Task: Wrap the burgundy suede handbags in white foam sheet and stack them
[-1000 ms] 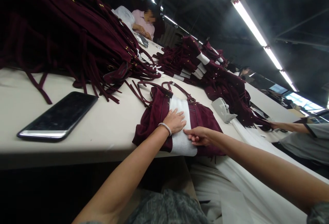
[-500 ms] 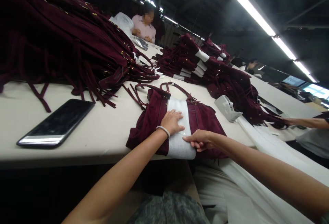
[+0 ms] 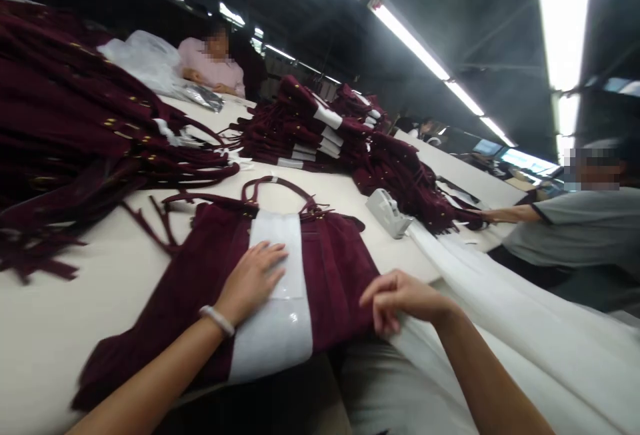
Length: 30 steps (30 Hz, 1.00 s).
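Note:
A dark red suede handbag (image 3: 340, 275) lies flat on the pale table (image 3: 60, 315) in front of me, with a white foam band (image 3: 277, 315) wrapped round its middle. My left hand (image 3: 253, 280) rests flat on that band, fingers stretched out, a pale bracelet on the wrist. My right hand (image 3: 400, 298) hovers off the bag's right edge with its fingers curled down over a long strip of white foam (image 3: 500, 308); whether it grips the strip is unclear.
Heaps of the same red bags lie at the left (image 3: 75, 142) and far middle (image 3: 320, 135). A grey tape dispenser (image 3: 387, 212) stands beyond the bag. A person in grey (image 3: 570, 235) reaches in from the right; another in pink (image 3: 213, 65) sits far off.
My right hand has left the white band and moved right, to the foam strip. The view has swung closer and leftward, and the black phone is out of sight. My left hand stays on the band.

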Each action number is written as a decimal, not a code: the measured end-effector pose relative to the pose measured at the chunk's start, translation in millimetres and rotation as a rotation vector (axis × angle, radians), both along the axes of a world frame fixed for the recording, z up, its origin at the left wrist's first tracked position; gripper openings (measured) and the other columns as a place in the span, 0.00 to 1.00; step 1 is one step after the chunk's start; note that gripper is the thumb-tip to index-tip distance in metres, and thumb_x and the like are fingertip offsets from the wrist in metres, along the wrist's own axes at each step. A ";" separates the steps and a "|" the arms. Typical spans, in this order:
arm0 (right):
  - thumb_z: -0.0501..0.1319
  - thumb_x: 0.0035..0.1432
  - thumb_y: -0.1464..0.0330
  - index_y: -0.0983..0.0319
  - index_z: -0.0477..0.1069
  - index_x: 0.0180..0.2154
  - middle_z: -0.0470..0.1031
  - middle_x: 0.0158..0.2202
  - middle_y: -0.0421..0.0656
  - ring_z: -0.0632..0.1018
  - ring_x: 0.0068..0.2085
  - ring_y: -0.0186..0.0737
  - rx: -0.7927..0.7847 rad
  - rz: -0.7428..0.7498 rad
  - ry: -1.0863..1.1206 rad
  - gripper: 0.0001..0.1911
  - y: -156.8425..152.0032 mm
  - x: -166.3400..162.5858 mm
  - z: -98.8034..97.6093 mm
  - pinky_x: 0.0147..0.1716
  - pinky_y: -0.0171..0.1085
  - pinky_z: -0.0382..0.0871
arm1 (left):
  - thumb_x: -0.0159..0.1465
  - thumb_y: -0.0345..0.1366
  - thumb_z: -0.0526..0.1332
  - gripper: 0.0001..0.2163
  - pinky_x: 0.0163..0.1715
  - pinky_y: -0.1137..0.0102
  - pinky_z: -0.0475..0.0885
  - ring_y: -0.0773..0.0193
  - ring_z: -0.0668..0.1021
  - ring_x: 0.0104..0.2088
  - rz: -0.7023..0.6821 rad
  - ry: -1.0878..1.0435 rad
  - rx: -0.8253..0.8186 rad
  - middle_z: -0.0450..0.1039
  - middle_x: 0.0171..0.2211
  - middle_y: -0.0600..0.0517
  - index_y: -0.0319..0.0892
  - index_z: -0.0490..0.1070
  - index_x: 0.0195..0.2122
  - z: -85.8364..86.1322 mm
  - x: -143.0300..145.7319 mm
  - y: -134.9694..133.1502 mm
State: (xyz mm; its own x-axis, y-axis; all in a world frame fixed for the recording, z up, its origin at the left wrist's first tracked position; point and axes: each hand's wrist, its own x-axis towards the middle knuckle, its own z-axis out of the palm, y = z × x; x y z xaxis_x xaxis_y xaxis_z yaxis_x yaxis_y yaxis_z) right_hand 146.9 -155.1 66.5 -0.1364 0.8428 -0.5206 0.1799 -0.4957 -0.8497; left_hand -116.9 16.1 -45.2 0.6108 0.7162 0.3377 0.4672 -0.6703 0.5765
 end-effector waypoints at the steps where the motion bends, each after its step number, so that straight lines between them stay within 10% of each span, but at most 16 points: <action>1: 0.70 0.49 0.55 0.66 0.77 0.40 0.78 0.27 0.43 0.74 0.21 0.30 0.237 -0.294 -0.088 0.23 5.9 35.3 1.8 0.24 0.30 0.71 | 0.63 0.42 0.54 0.18 0.63 0.53 0.59 0.51 0.64 0.62 -0.003 -0.017 -0.002 0.70 0.57 0.52 0.45 0.74 0.51 -4.2 0.7 4.3; 3: 0.68 0.50 0.56 0.65 0.76 0.40 0.78 0.31 0.44 0.74 0.25 0.31 0.542 -0.879 -0.315 0.21 20.7 108.1 0.9 0.32 0.32 0.73 | 0.64 0.45 0.52 0.19 0.62 0.52 0.59 0.51 0.65 0.62 0.004 -0.055 -0.016 0.71 0.56 0.54 0.48 0.75 0.50 -13.5 1.9 13.8; 6: 0.65 0.54 0.59 0.64 0.74 0.41 0.77 0.39 0.44 0.74 0.31 0.32 0.597 -1.142 -0.465 0.17 46.6 200.6 -6.8 0.33 0.30 0.70 | 0.64 0.47 0.49 0.19 0.63 0.53 0.59 0.55 0.66 0.62 0.028 -0.098 -0.047 0.71 0.55 0.61 0.56 0.75 0.49 -27.8 1.7 25.8; 19: 0.65 0.60 0.64 0.66 0.75 0.32 0.74 0.30 0.42 0.73 0.30 0.34 0.097 -0.846 -0.392 0.11 131.9 328.8 -24.9 0.35 0.38 0.71 | 0.65 0.43 0.50 0.19 0.62 0.53 0.59 0.60 0.67 0.61 0.028 -0.122 0.051 0.68 0.54 0.76 0.82 0.64 0.51 -59.0 -7.4 45.3; 30: 0.70 0.49 0.67 0.64 0.75 0.27 0.78 0.30 0.41 0.76 0.33 0.33 0.437 -0.897 -0.431 0.08 101.3 320.5 -0.9 0.35 0.31 0.67 | 0.65 0.42 0.51 0.18 0.62 0.55 0.59 0.60 0.67 0.61 0.031 -0.126 0.044 0.69 0.55 0.73 0.77 0.67 0.52 -55.7 -7.9 41.9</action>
State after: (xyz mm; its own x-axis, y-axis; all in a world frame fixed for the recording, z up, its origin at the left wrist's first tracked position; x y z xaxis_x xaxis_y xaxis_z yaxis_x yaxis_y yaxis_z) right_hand 467.4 -53.9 65.7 0.7438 0.6683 -0.0082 0.2283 -0.2656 -0.9367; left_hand -124.8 58.0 -100.9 0.5392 0.7171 0.4416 0.4141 -0.6823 0.6025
